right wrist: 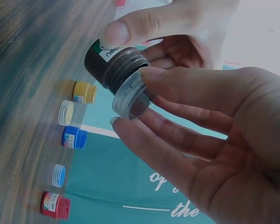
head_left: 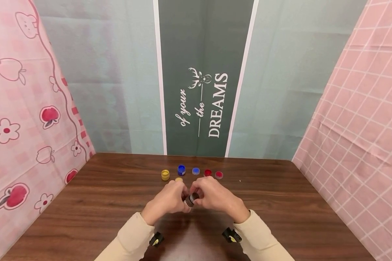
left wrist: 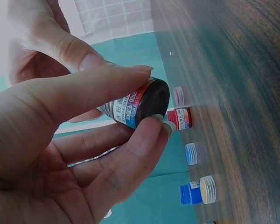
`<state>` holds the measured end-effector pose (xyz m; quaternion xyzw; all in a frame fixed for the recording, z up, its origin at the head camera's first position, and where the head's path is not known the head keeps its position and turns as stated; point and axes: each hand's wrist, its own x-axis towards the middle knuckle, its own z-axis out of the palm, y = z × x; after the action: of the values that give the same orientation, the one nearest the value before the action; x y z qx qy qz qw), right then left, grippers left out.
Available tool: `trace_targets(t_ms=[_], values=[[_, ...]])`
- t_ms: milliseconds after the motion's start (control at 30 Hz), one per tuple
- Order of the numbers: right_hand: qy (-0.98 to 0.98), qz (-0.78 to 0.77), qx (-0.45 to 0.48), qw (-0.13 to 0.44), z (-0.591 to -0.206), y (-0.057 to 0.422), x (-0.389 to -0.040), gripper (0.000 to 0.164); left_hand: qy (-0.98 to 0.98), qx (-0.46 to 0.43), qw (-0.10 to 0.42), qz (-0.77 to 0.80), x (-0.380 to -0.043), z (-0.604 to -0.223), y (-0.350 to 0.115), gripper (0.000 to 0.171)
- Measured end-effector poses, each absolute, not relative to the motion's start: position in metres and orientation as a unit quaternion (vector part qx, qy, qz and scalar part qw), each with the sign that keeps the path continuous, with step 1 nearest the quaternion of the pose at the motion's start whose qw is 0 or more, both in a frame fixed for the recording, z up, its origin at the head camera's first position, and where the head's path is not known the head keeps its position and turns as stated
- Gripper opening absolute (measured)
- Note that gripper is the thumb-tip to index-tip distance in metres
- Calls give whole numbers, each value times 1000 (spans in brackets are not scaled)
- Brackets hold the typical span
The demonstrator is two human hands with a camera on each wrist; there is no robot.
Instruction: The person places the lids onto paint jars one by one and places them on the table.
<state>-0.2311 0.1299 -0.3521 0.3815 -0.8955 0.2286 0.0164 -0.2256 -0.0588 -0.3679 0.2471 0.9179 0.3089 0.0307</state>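
Both hands meet over the table around a small, dark brown or black paint jar (head_left: 190, 200). My left hand (head_left: 171, 197) grips the jar's body between thumb and fingers, over its printed label (left wrist: 129, 108). From the other side my right hand (head_left: 216, 194) pinches the clear screw lid (right wrist: 129, 96) between thumb and fingers. The lid sits at the jar's mouth, and in the right wrist view threads of the neck (right wrist: 130, 67) show beside it. The jar is tilted, its dark base (left wrist: 154, 103) turned toward the left wrist camera.
Beyond the hands stand open paint jars: yellow (head_left: 165, 175), blue (head_left: 181, 170) and red (head_left: 208, 173). Their lids lie nearby: yellow (head_left: 179, 179), blue (head_left: 196, 171) and red (head_left: 219, 175). The wooden table (head_left: 268, 217) ends at hanging cloth behind and at both sides.
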Motion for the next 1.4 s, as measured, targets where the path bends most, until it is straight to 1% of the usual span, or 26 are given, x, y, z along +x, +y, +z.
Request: trace_targets(t_ms=[367,600,700,933,1400], values=[[-889,237,391,10,-352,129,-231,20,921,247,21,300,-227,-368,-59,20],[-892,247,377,-10,-352,130,-233,20,923,243,26,298,-227,-366,-59,20],[-890,246,384,-8,-353,130,-234,20,922,243,27,300,-227,-366,-59,20],[-878,232,417,14,-357,131,-236,19,921,252,0,296,-228,-371,-60,22],[-878,240,413,-1,-358,129,-236,16,921,243,2,305,-226,-371,-59,23]])
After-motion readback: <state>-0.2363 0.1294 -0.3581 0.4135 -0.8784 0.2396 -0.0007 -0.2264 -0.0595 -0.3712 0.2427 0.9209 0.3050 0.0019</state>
